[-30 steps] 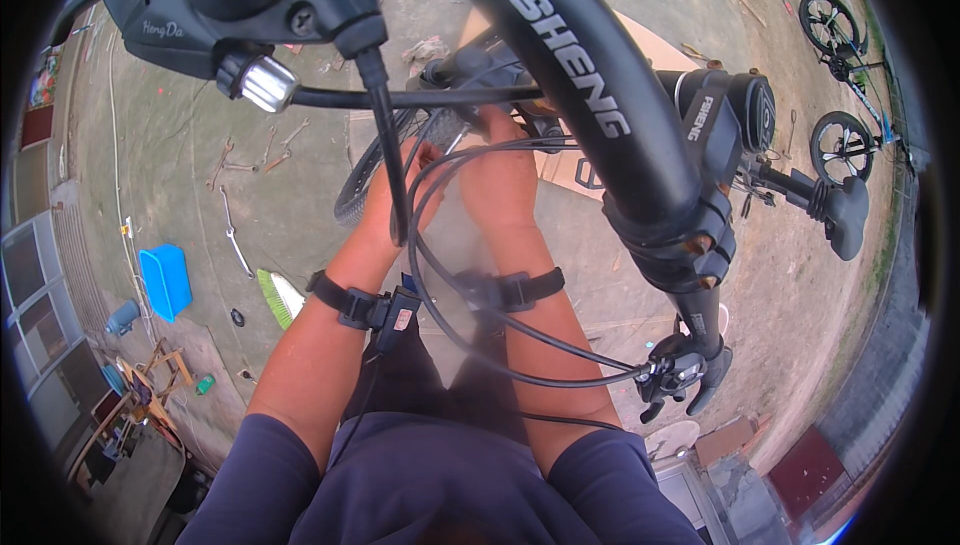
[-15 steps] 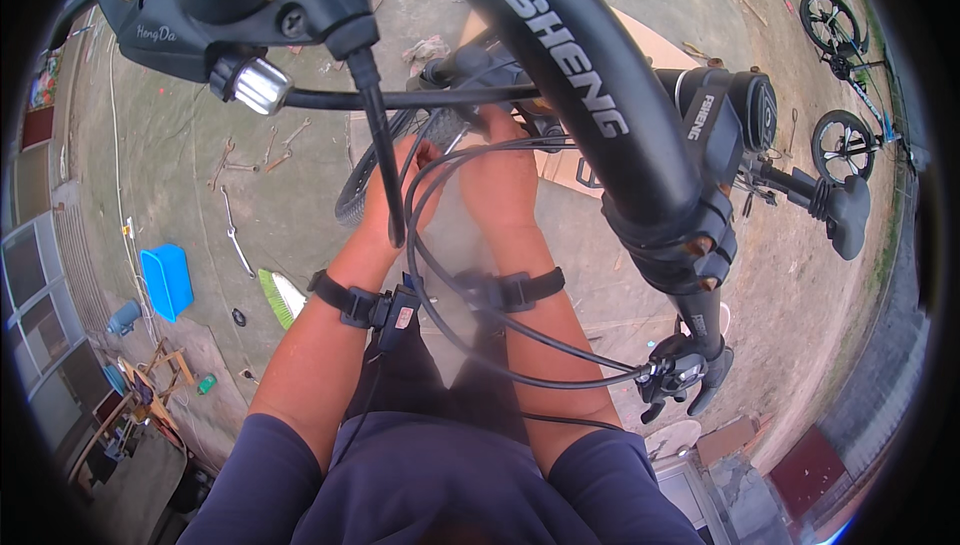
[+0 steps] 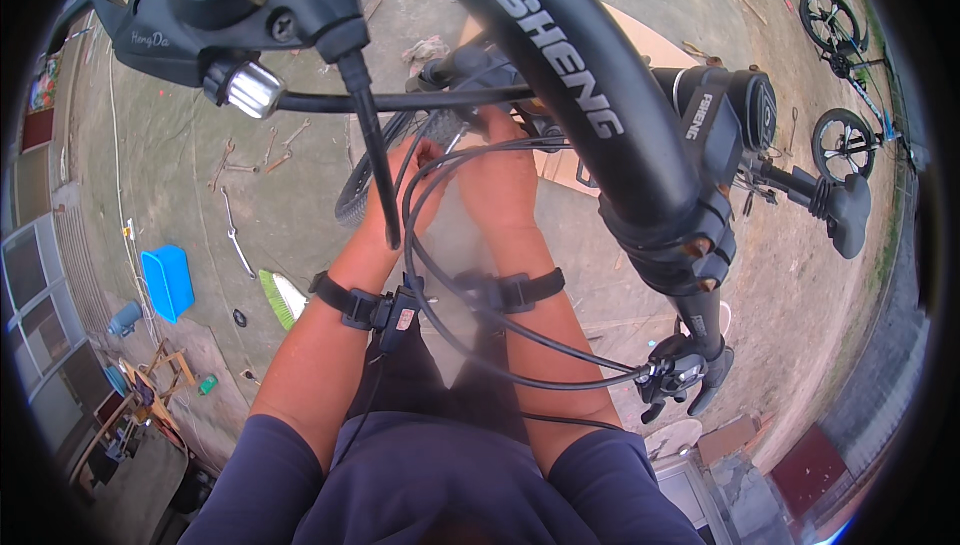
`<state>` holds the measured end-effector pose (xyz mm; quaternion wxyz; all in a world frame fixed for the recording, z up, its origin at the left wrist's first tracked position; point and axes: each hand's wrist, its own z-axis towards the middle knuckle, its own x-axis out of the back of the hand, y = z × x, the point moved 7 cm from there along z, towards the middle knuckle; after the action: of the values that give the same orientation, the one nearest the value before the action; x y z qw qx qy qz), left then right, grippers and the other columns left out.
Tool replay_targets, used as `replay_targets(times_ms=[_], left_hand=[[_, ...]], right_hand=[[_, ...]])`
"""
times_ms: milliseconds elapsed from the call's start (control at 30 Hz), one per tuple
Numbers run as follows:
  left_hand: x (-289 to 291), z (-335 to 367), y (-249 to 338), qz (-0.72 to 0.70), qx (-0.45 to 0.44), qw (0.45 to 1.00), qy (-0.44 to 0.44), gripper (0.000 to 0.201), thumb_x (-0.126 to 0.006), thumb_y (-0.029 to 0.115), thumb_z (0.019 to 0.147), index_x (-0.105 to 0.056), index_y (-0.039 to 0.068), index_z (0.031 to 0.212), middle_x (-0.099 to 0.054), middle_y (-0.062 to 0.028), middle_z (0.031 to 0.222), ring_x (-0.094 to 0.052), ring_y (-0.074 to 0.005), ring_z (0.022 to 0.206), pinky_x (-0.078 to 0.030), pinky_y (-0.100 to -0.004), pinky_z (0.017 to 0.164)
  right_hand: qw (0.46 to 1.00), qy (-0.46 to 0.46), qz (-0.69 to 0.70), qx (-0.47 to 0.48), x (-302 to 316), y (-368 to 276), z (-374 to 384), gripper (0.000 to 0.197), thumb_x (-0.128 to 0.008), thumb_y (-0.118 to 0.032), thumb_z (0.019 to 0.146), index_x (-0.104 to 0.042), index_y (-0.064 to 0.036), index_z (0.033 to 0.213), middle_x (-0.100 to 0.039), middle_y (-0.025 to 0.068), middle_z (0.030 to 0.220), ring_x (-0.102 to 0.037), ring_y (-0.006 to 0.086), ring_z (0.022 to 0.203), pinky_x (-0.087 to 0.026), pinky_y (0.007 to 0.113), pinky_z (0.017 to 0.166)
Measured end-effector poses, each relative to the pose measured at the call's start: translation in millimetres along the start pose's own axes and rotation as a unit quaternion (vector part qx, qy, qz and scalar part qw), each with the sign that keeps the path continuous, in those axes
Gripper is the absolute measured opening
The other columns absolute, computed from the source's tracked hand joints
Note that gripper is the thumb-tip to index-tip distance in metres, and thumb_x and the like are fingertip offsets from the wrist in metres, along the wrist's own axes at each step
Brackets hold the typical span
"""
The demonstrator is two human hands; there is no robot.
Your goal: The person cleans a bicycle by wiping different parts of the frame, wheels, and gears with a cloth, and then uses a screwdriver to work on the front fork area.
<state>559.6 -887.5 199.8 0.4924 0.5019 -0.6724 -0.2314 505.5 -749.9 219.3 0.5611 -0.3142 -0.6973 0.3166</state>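
Note:
A black bicycle handlebar (image 3: 560, 55) looms close in front of me, with a brake and shifter unit (image 3: 285, 20) at its left end. Beneath it, my left hand (image 3: 412, 180) has its fingers curled together near a thin silver metal piece (image 3: 457, 137). Beside it, my right hand (image 3: 498, 175) reaches to the bicycle's front end, fingers bent around a dark part there. What either hand grips is hidden by cables and the bike. Black cables (image 3: 425, 275) loop across my wrists. The front tyre (image 3: 352, 200) shows left of my left hand.
Several wrenches (image 3: 234, 235) lie on the ground at left, near a blue bin (image 3: 167, 283) and a green-and-white brush (image 3: 283, 300). Cardboard (image 3: 640, 50) lies under the bike. The saddle (image 3: 850, 217) extends right; another bicycle (image 3: 845, 85) is at far right.
The handlebar and its left brake unit have shifted very slightly left in view. Both hands stay in nearly the same place.

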Motion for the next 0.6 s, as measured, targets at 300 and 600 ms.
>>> replay_targets(times_ms=[300,600], left_hand=[[-0.1,6.4,-8.2,0.028,0.022,0.998,-0.043,0.016,-0.065,0.013,0.094,-0.063,-0.001,0.1,-0.068,-0.013,0.075,-0.074,-0.026,0.071,-0.055,-0.0362,0.063],[1.9,5.3,6.1,0.058,-0.003,0.998,-0.038,0.021,-0.063,0.016,0.094,-0.063,-0.003,0.103,-0.069,-0.0137,0.077,-0.075,-0.0237,0.071,-0.055,-0.0342,0.062]], right_hand=[[1.0,0.007,-0.003,0.001,-1.1,4.7,-0.4,0.041,-0.057,-0.006,0.089,-0.061,-0.0011,0.129,-0.068,0.0193,0.124,-0.06,0.0378,0.119,-0.047,0.046,0.102],[0.999,0.012,0.029,-0.013,5.8,-6.2,-4.3,0.039,-0.055,-0.005,0.088,-0.062,0.0002,0.127,-0.068,0.0203,0.123,-0.06,0.0388,0.119,-0.047,0.046,0.102]])
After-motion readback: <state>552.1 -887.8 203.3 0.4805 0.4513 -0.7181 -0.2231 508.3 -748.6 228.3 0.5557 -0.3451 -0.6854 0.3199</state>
